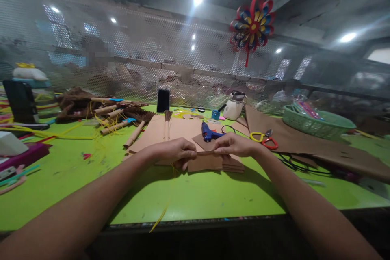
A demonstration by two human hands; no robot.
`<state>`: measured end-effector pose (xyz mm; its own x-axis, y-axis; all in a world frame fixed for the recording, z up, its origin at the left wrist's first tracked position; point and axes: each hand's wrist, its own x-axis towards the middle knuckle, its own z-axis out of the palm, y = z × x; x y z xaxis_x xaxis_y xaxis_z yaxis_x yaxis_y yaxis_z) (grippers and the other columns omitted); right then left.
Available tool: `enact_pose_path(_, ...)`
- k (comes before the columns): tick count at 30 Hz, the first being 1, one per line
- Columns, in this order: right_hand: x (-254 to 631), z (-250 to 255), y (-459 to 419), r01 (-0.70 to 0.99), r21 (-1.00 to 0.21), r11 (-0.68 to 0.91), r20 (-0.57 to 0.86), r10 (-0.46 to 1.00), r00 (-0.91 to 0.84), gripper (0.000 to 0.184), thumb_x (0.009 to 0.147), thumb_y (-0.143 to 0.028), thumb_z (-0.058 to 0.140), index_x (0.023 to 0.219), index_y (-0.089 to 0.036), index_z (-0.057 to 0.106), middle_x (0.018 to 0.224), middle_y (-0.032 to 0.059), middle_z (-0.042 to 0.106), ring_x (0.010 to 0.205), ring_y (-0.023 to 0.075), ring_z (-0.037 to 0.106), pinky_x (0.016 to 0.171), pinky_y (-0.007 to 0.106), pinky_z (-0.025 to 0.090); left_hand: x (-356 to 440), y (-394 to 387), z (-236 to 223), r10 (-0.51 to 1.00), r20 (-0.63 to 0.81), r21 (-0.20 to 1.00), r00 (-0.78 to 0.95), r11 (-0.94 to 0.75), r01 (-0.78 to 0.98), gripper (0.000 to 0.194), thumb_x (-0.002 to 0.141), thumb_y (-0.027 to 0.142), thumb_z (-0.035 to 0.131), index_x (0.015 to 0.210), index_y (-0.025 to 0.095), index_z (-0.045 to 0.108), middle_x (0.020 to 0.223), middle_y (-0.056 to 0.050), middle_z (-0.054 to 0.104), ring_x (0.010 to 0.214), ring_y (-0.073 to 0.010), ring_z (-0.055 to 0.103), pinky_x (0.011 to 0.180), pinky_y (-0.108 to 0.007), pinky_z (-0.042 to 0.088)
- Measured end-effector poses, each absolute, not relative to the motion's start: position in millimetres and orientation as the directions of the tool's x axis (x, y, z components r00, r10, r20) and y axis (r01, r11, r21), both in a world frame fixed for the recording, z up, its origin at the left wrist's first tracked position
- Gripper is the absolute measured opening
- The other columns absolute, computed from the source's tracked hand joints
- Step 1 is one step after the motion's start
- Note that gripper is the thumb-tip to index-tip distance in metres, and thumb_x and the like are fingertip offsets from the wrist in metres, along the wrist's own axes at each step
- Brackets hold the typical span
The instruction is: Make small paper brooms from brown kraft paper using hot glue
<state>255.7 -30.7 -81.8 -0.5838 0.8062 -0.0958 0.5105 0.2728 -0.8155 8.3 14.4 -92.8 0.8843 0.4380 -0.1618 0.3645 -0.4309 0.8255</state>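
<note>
Between my two hands a strip of brown paper (205, 153) is stretched level. My left hand (179, 151) pinches its left end between thumb and fingers. At the other end, my right hand (233, 145) pinches it the same way. Below lies a small stack of brown paper pieces (207, 165). A blue glue gun (209, 133) rests just behind my hands on brown sheets. Behind my left hand stands a brown paper stick with a fringed tip (166, 126), on a larger light brown sheet (150, 132).
On the left lie several rolled paper sticks (114, 120) with yellow strands. Scissors (264, 138) with yellow and red handles lie to the right, near a large brown sheet (300, 140) and a green basket (319, 124). A phone (163, 100) and a white jar (234, 107) stand behind.
</note>
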Motion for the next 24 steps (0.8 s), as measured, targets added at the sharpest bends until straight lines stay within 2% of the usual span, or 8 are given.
enact_pose_path(3, 262, -81, -29, 0.437, -0.856, 0.276, -0.056, 0.791, -0.609, 0.034, 0.080, -0.043, 0.058, 0.096, -0.013, 0.063, 0.061, 0.0002, 0.062, 0.053, 0.0096, 0.059, 0.057, 0.023, 0.048, 6, 18, -95, 0.410, -0.160, 0.877, 0.898, -0.359, 0.320, 0.030, 0.084, 0.047, 0.048, 0.079, 0.017, 0.052, 0.058, 0.000, 0.060, 0.046, -0.0097, 0.047, 0.048, -0.022, 0.037)
enact_pose_path(7, 265, -78, -29, 0.200, -0.925, 0.322, 0.175, 0.831, -0.527, 0.032, 0.084, -0.037, 0.054, 0.103, -0.012, 0.063, 0.073, 0.0040, 0.064, 0.063, 0.0102, 0.060, 0.061, 0.024, 0.048, 4, 15, -87, 0.374, -0.144, 0.938, 0.916, -0.243, 0.247, 0.026, 0.085, 0.042, 0.050, 0.090, 0.017, 0.054, 0.061, 0.000, 0.061, 0.048, -0.0087, 0.048, 0.050, -0.022, 0.037)
enact_pose_path(11, 254, -77, -37, 0.033, -0.950, 0.311, 0.248, 0.813, -0.526, 0.036, 0.075, -0.027, 0.068, 0.108, -0.015, 0.063, 0.099, 0.0085, 0.065, 0.086, 0.0136, 0.060, 0.076, 0.026, 0.048, 7, 6, -80, 0.329, -0.106, 0.982, 0.938, -0.117, 0.152, 0.022, 0.084, 0.038, 0.054, 0.090, 0.017, 0.055, 0.061, 0.000, 0.061, 0.050, -0.0087, 0.051, 0.052, -0.022, 0.037)
enact_pose_path(13, 245, -77, -43, 0.008, -0.959, 0.283, 0.226, 0.781, -0.582, 0.036, 0.070, -0.024, 0.072, 0.104, -0.015, 0.065, 0.097, 0.0083, 0.065, 0.086, 0.0145, 0.060, 0.076, 0.027, 0.049, 10, 2, -79, 0.287, -0.098, 0.991, 0.953, -0.062, 0.121, 0.019, 0.084, 0.036, 0.055, 0.087, 0.017, 0.055, 0.057, 0.001, 0.059, 0.049, -0.0090, 0.051, 0.053, -0.022, 0.038)
enact_pose_path(16, 235, -79, -49, -0.034, -0.940, 0.339, 0.291, 0.749, -0.595, 0.021, 0.070, -0.022, 0.072, 0.089, -0.014, 0.070, 0.087, 0.0062, 0.066, 0.079, 0.0133, 0.059, 0.071, 0.026, 0.049, 15, -5, -81, 0.225, -0.081, 0.996, 0.971, -0.022, 0.089, 0.016, 0.084, 0.034, 0.055, 0.082, 0.018, 0.054, 0.055, 0.002, 0.059, 0.050, -0.0104, 0.054, 0.056, -0.024, 0.041)
enact_pose_path(21, 226, -79, -53, -0.042, -0.894, 0.447, 0.397, 0.744, -0.537, 0.010, 0.075, -0.025, 0.066, 0.081, -0.016, 0.067, 0.077, 0.0019, 0.061, 0.074, 0.0116, 0.055, 0.070, 0.027, 0.046, 22, -10, -87, 0.119, -0.078, 0.987, 0.990, -0.128, 0.093, 0.019, 0.085, 0.032, 0.052, 0.084, 0.017, 0.062, 0.072, -0.004, 0.065, 0.065, -0.0132, 0.059, 0.063, -0.027, 0.044)
enact_pose_path(22, 225, -79, -53, -0.020, -0.900, 0.436, 0.379, 0.757, -0.533, 0.012, 0.077, -0.027, 0.064, 0.081, -0.016, 0.065, 0.075, 0.0012, 0.059, 0.072, 0.0112, 0.055, 0.069, 0.027, 0.046, 22, -8, -88, 0.151, -0.078, 0.984, 0.986, -0.147, 0.100, 0.019, 0.084, 0.032, 0.053, 0.085, 0.016, 0.063, 0.075, -0.005, 0.065, 0.067, -0.0137, 0.058, 0.064, -0.027, 0.044)
enact_pose_path(24, 225, -78, -51, 0.078, -0.914, 0.397, 0.296, 0.788, -0.540, 0.017, 0.079, -0.031, 0.061, 0.081, -0.015, 0.062, 0.071, -0.0003, 0.056, 0.067, 0.0099, 0.052, 0.064, 0.025, 0.044, 23, -2, -89, 0.330, -0.041, 0.980, 0.943, -0.170, 0.102, 0.019, 0.080, 0.032, 0.057, 0.087, 0.016, 0.063, 0.079, -0.004, 0.064, 0.070, -0.0137, 0.057, 0.066, -0.026, 0.044)
